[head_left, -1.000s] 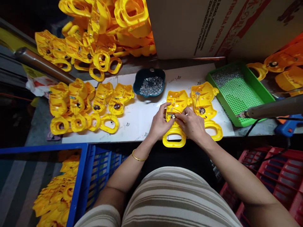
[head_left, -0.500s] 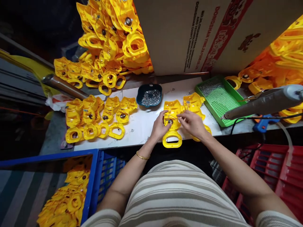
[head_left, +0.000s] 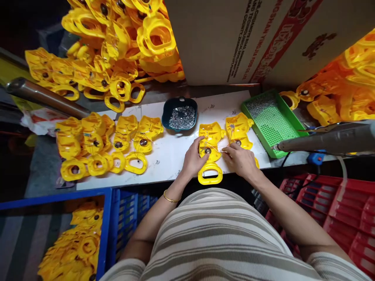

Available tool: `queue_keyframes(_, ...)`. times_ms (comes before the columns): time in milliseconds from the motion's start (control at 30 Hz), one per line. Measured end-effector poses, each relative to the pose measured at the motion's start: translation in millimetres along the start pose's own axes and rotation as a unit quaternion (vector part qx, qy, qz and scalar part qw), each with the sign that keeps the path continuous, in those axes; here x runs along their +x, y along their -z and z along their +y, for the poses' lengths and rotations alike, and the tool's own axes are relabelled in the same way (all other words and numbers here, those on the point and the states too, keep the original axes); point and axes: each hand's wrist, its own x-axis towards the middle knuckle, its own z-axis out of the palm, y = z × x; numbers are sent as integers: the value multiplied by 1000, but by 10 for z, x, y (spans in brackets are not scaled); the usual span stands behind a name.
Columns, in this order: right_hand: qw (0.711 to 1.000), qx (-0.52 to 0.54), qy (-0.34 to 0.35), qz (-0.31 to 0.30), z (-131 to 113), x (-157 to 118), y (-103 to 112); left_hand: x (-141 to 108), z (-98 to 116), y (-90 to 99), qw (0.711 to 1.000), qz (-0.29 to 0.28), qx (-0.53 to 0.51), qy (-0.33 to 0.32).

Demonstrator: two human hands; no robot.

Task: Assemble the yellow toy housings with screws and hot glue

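In front of me on the white sheet lies a yellow plastic shell half (head_left: 211,134) with a looped handle at its near end and a round metal-rimmed part inside. My left hand (head_left: 193,158) grips its left edge, thumb near the round part. My right hand (head_left: 240,159) is closed at the shell's right side, pinching a thin wire (head_left: 217,148) that runs out of the shell. Just to the right rests another yellow shell half (head_left: 238,127), partly hidden behind my right hand.
Left stands a row of yellow shells (head_left: 139,134). A dark bowl (head_left: 166,124) and a green basket (head_left: 288,117) hold small metal pieces. A grey powered tool (head_left: 316,136) hangs at right. Behind stands a cardboard box (head_left: 211,47); blue (head_left: 108,226) and red crates (head_left: 328,203) flank me.
My right hand has lowered slightly and turned, its fingers now at the shell's right side with the wire drawn out. My left hand keeps its grip. The camera view has shifted a little.
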Motion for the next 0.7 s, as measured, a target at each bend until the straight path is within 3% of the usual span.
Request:
queue_keyframes(200, 1000, 6, -24, 7, -18, 55, 32, -92, -117, 102, 1000, -3, -6, 17)
queue_keyframes(467, 1000, -15, 10, -17, -88, 141, 7, -111, -138, 92, 1000, 10, -14, 8)
queue_keyframes(533, 999, 47, 7, 19, -46, 144, 32, -93, -130, 70, 1000, 15, 0, 0)
queue_keyframes(600, 984, 177, 14, 30, 4, 154, 57, -84, -124, 47, 999, 21, 23, -18)
queue_keyframes(633, 963, 268, 19, 13, 22, 162, 67, -87, -117, 40, 998, 28, 39, -32)
queue_keyframes(700, 889, 455, 16, -49, 35, 185, 83, -115, -83, 41, 992, 62, 84, -65)
